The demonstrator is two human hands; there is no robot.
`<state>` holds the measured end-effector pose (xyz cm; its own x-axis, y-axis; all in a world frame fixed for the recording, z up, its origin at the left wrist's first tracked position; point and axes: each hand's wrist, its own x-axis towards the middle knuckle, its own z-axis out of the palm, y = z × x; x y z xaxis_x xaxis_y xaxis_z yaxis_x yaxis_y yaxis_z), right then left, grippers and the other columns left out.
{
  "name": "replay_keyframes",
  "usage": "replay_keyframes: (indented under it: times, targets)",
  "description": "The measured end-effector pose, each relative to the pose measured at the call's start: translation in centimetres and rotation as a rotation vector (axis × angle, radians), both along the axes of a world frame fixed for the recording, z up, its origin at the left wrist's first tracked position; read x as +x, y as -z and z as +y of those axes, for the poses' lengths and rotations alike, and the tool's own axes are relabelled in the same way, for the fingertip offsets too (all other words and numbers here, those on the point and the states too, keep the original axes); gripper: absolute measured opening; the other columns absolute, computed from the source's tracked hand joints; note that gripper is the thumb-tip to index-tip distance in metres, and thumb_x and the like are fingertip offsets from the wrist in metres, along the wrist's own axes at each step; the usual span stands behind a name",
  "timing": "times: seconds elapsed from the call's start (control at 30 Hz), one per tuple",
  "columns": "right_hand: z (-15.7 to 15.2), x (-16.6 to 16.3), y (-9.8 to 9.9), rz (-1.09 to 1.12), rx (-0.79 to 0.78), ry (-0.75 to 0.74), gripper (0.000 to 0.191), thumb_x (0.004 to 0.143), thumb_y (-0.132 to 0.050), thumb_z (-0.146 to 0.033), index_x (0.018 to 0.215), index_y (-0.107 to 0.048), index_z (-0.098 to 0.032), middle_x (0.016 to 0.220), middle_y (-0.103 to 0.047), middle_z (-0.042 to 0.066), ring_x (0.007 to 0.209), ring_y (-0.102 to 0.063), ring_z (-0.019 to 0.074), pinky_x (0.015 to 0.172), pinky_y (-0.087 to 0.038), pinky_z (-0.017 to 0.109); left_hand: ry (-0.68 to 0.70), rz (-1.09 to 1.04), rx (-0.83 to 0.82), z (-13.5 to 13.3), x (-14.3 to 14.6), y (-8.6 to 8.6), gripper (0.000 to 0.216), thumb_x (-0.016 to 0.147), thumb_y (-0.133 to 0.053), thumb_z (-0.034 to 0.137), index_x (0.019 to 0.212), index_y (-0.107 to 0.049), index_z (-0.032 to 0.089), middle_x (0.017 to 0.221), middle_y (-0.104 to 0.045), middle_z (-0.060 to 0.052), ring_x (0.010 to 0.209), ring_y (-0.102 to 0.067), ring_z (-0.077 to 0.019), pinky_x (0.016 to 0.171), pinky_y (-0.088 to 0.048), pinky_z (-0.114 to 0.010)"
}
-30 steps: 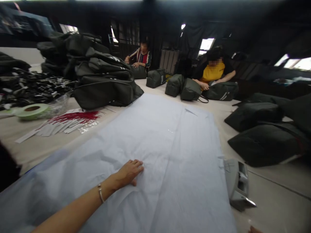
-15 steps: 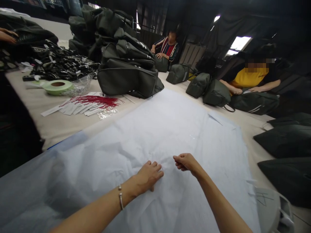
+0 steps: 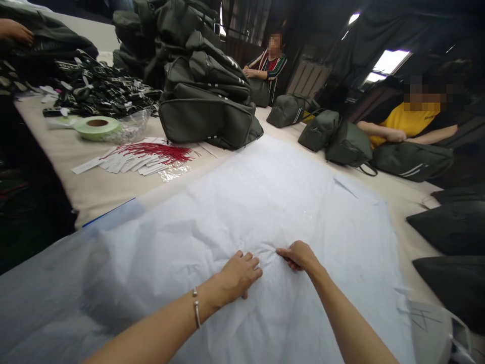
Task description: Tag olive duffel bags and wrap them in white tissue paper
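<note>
A large sheet of thin white tissue paper [image 3: 265, 202] lies spread over the table in front of me. My left hand [image 3: 238, 275], with a bracelet at the wrist, rests on the paper with its fingers curled down against it. My right hand [image 3: 299, 255] is just to its right, fingers pinched on a wrinkled fold of the paper. The paper is bunched up between the two hands.
A pile of dark green bags [image 3: 204, 96] stands at the back left, with more bags [image 3: 333, 136] further right. White tags with red strings [image 3: 144, 156] and a green tape roll [image 3: 96, 126] lie left. Two people sit across the table. Black bags [image 3: 450, 227] lie right.
My right hand has come in from the lower right and pinched the paper beside my left hand. The paper has wrinkled between them. My view has swung left and down.
</note>
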<state>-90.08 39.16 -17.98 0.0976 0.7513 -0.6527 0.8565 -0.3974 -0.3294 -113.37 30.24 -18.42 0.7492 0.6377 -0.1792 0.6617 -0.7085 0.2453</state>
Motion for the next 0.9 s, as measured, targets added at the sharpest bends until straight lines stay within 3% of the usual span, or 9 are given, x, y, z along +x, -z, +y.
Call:
replay_keyframes:
  times: [0.17, 0.27, 0.37, 0.43, 0.5, 0.6, 0.67, 0.8, 0.9]
  targets:
    - [0.2, 0.7, 0.3, -0.17, 0.085, -0.015, 0.046, 0.061, -0.078, -0.061, 0.058, -0.062, -0.018, 0.048, -0.06, 0.01, 0.069, -0.069, 0.0306, 0.066, -0.051, 0.037, -0.013, 0.004, -0.016, 0.1, -0.1, -0.5, 0.06, 0.067, -0.086, 0.045, 0.112, -0.056, 0.019, 0.122, -0.058, -0.01, 0.113, -0.053, -0.0287, 0.088, -0.044, -0.039]
    - [-0.1, 1.9, -0.7, -0.187, 0.108, 0.007, 0.056, 0.065, -0.069, -0.072, 0.066, -0.066, -0.017, 0.056, -0.065, 0.012, 0.066, -0.069, 0.03, 0.066, -0.052, 0.039, -0.012, 0.013, -0.028, 0.1, -0.2, -0.8, 0.061, 0.066, -0.087, 0.044, 0.113, -0.057, 0.019, 0.123, -0.058, -0.011, 0.115, -0.053, -0.0286, 0.089, -0.044, -0.039]
    - [-1.4, 2.8, -1.2, -0.249, 0.25, 0.063, 0.074, 0.079, -0.045, -0.079, 0.102, -0.067, -0.013, 0.095, -0.072, 0.02, 0.09, -0.069, 0.0343, 0.079, -0.052, 0.046, -0.012, 0.013, -0.033, 0.2, -0.3, -0.6, 0.063, 0.066, -0.086, 0.045, 0.116, -0.056, 0.019, 0.126, -0.057, -0.011, 0.116, -0.053, -0.029, 0.091, -0.045, -0.04]
    - [-2.7, 2.6, -0.3, -0.306, 0.398, 0.072, 0.08, 0.085, -0.04, -0.074, 0.135, -0.049, -0.012, 0.136, -0.055, 0.022, 0.128, -0.05, 0.0349, 0.101, -0.041, 0.05, -0.009, 0.008, -0.03, 0.1, -0.3, -0.3, 0.064, 0.066, -0.087, 0.046, 0.115, -0.056, 0.019, 0.127, -0.057, -0.011, 0.116, -0.053, -0.0295, 0.091, -0.046, -0.042]
    - [-4.1, 1.9, 1.7, -0.331, 0.53, -0.013, 0.081, 0.088, -0.042, -0.064, 0.149, -0.031, -0.012, 0.156, -0.03, 0.017, 0.146, -0.021, 0.03, 0.116, -0.021, 0.05, -0.003, 0.002, -0.024, 0.2, -0.2, -0.3, 0.065, 0.064, -0.087, 0.048, 0.114, -0.057, 0.018, 0.126, -0.057, -0.011, 0.115, -0.054, -0.0301, 0.091, -0.047, -0.042]
    - [-5.5, 1.2, 4.9, -0.269, 0.622, -0.125, 0.079, 0.088, -0.042, -0.059, 0.151, -0.029, -0.013, 0.16, -0.021, 0.013, 0.149, -0.007, 0.0289, 0.119, -0.003, 0.053, -0.009, 0.012, -0.041, 0.3, 0.0, -0.9, 0.057, 0.069, -0.083, 0.052, 0.107, -0.06, 0.017, 0.118, -0.061, -0.011, 0.111, -0.057, -0.0294, 0.089, -0.049, -0.04]
    - [-5.5, 1.7, 5.9, -0.143, 0.626, -0.04, 0.082, 0.087, -0.038, -0.064, 0.151, -0.03, -0.012, 0.159, -0.023, 0.014, 0.148, -0.01, 0.0305, 0.118, -0.003, 0.056, -0.017, 0.036, -0.083, 0.5, 0.1, -1.5, 0.047, 0.074, -0.079, 0.051, 0.102, -0.062, 0.017, 0.111, -0.063, -0.01, 0.106, -0.059, -0.0282, 0.087, -0.05, -0.038]
    - [-4.1, 4.0, 4.7, 0.006, 0.651, 0.158, 0.088, 0.09, -0.017, -0.07, 0.153, -0.018, -0.009, 0.159, -0.02, 0.019, 0.148, -0.013, 0.0307, 0.117, -0.013, 0.057, -0.007, 0.025, -0.144, 0.6, -0.4, -2.5, 0.041, 0.075, -0.08, 0.045, 0.1, -0.062, 0.018, 0.107, -0.064, -0.008, 0.102, -0.061, -0.0276, 0.084, -0.052, -0.037]
    - [-3.0, 4.6, 3.6, -0.003, 0.717, 0.173, 0.088, 0.09, -0.017, -0.071, 0.155, -0.013, -0.012, 0.161, -0.016, 0.015, 0.149, -0.009, 0.0277, 0.119, -0.007, 0.053, 0.002, -0.051, -0.123, 1.2, -0.8, -2.5, 0.036, 0.078, -0.078, 0.043, 0.101, -0.061, 0.02, 0.107, -0.066, -0.006, 0.098, -0.064, -0.0245, 0.083, -0.052, -0.034]
